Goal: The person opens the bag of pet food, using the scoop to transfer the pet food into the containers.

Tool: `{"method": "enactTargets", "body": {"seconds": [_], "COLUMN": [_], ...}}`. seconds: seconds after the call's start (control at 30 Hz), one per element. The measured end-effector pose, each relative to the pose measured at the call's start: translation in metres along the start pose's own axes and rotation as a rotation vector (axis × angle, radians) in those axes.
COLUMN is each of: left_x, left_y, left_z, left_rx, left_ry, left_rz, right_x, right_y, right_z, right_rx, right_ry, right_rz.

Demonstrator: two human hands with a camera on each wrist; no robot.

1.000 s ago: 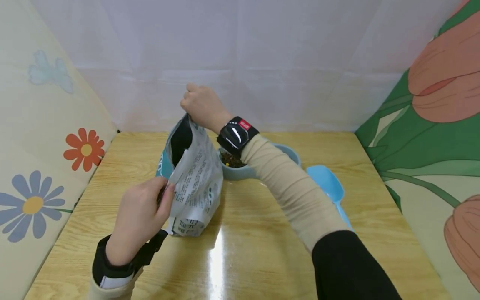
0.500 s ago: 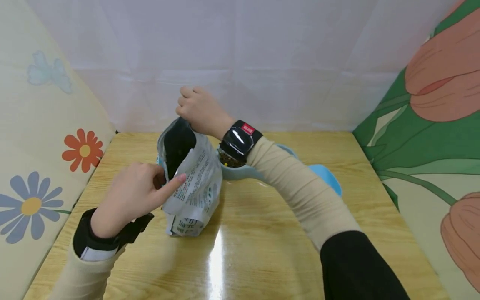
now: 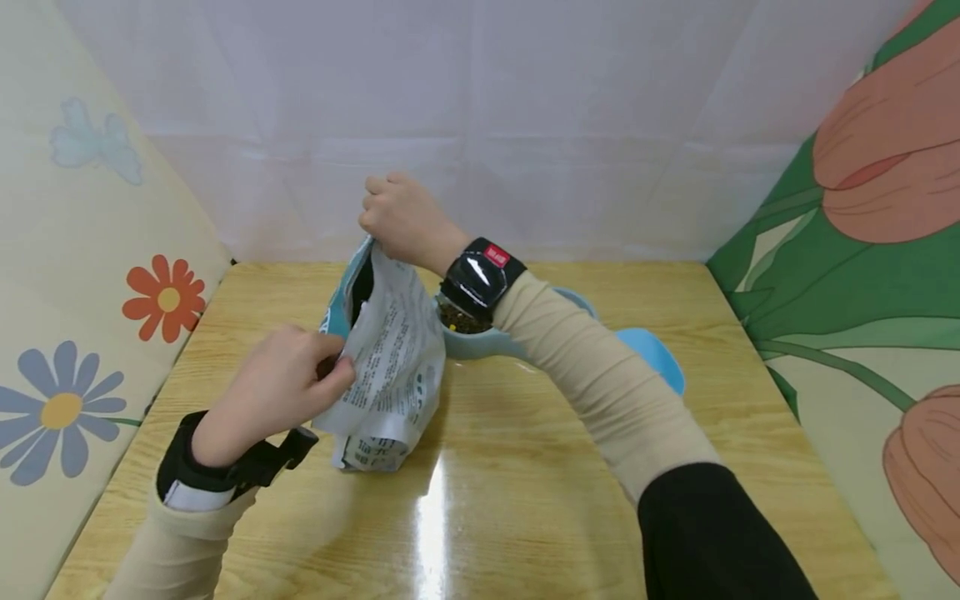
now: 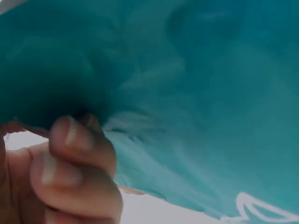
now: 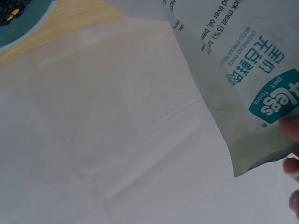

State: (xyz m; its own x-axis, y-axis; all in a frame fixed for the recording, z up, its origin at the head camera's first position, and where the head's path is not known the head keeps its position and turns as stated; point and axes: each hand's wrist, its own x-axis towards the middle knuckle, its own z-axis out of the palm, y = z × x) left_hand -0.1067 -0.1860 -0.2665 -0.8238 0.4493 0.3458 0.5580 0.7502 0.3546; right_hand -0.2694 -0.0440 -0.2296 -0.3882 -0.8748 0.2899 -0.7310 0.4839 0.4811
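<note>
A pet food bag (image 3: 397,367) stands on the table, its printed silver side toward me and a teal side at the left. My right hand (image 3: 411,221) pinches the far top corner, and its fingertips (image 5: 290,130) show at the right edge of the right wrist view. At the near end of the bag's mouth, my left hand (image 3: 277,379) pinches the rim between thumb and curled fingers. The left wrist view is filled by the bag's teal side (image 4: 210,116) beside those fingers (image 4: 79,186). The mouth is a narrow dark gap; the contents are hidden.
Behind the right wrist sits a blue-grey bowl (image 3: 480,346) holding dark bits of food (image 3: 461,321) with a few yellow ones. A light blue scoop (image 3: 654,354) lies to its right, partly covered by my right sleeve. Printed panels flank the wooden table (image 3: 525,500).
Half a second ago the left thumb stuck out straight and the bag's mouth gaped wide. Now the thumb bends in on the rim and the mouth is narrower. The right hand keeps its hold.
</note>
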Motion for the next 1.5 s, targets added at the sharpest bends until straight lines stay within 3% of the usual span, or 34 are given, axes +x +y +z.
{"method": "enactTargets", "body": {"seconds": [0.27,0.43,0.53,0.67,0.77,1.13,1.3,1.4,1.5], "left_x": [0.003,0.009,0.014,0.019,0.022,0.023,0.021,0.024,0.029], "left_y": [-0.004,-0.005,-0.005,-0.005,-0.005,-0.01,-0.012,-0.011,-0.011], "left_z": [0.001,-0.005,-0.009,-0.01,-0.007,-0.002,-0.001,-0.004,-0.009], "left_rx": [-0.082,-0.083,-0.013,0.061,0.059,-0.026,-0.09,-0.08,-0.008], "left_ry": [-0.043,-0.07,-0.049,-0.034,-0.033,-0.003,-0.003,-0.026,-0.036], "left_rz": [-0.018,-0.055,-0.099,-0.144,-0.141,-0.026,-0.043,-0.078,-0.112], "right_x": [-0.006,-0.011,-0.011,-0.009,-0.008,-0.007,-0.011,-0.017,-0.023], "right_y": [0.004,0.005,0.002,-0.002,-0.004,-0.007,-0.004,-0.002,-0.003], "right_z": [-0.002,0.0,0.002,0.004,0.004,0.007,0.013,0.018,0.02], "right_rx": [0.147,0.378,0.437,0.442,0.429,0.403,0.407,0.434,0.446], "right_ry": [-0.033,0.065,0.1,0.101,0.09,0.061,0.15,0.238,0.288], "right_rz": [-0.052,-0.143,-0.172,-0.147,-0.12,-0.074,-0.153,-0.215,-0.221]}}
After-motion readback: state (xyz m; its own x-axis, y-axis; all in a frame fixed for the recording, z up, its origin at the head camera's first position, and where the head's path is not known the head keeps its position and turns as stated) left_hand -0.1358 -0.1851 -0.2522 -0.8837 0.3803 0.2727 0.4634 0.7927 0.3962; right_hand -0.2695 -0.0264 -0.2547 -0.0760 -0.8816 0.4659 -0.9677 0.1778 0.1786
